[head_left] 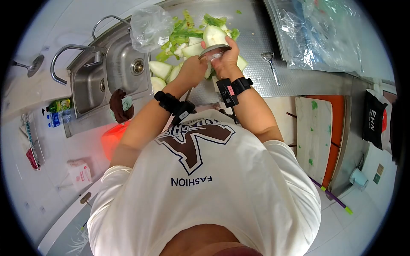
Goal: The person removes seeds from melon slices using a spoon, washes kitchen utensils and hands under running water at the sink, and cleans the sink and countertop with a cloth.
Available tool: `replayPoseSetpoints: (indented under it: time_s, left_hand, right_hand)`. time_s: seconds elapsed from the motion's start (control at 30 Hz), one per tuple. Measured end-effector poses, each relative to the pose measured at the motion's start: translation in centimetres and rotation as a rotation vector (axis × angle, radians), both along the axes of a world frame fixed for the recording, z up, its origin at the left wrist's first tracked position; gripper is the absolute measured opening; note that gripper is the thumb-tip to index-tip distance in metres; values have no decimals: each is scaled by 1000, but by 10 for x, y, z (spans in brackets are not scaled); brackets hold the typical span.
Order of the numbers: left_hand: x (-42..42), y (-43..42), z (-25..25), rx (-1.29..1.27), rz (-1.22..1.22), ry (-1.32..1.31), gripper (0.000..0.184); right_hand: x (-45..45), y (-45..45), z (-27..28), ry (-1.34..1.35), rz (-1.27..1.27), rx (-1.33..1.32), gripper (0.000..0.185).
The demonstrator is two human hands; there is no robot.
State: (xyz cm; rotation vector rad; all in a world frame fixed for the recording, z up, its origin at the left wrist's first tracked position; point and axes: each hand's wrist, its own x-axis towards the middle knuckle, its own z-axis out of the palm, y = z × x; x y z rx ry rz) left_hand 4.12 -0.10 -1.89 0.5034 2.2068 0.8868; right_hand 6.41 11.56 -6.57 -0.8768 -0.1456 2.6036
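My left hand (pixel 193 71) is closed around the handle of a metal ladle (pixel 215 48), whose rounded bowl lies across my right palm. My right hand (pixel 228 57) grips a pale winter melon piece (pixel 215 36), with fingertips showing on both sides of it. Whitish, wet-looking pulp sits beneath the bowl, partly hidden by the fingers. More melon chunks (pixel 160 68) lie on the counter left of and behind my hands. Green leafy scraps or peelings (pixel 183 35) are heaped among them.
A double steel sink (pixel 128 64) with curved taps lies at left, a clear plastic bag (pixel 151 27) beside it. On the steel counter (pixel 254 38) rests a small metal tool (pixel 270 68), possibly a peeler. Plastic sheeting (pixel 318 38) covers the right side. A brown cloth (pixel 121 106) hangs at the sink edge.
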Motion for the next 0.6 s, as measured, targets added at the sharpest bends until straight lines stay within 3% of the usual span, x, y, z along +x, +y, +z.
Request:
replayPoseSetpoints:
  time_s: [0.13, 0.2, 0.37, 0.47, 0.6]
  left_hand:
    - [-21, -5, -24, 131, 24, 164, 40]
    - [-36, -4, -17, 190, 299, 23, 41]
    - [-48, 7, -12, 406, 367, -169, 38]
    - [-53, 6, -11, 466, 411, -280, 29]
    - [-74, -4, -18, 452, 377, -326, 29]
  right_hand:
    - [-6, 9, -11, 94, 40, -15, 49]
    - [-9, 11, -13, 141, -90, -44, 48]
    - [-13, -6, -25, 326, -38, -156, 39]
    - [-5, -15, -22, 286, 112, 90, 44]
    - [9, 9, -20, 431, 377, 120, 43]
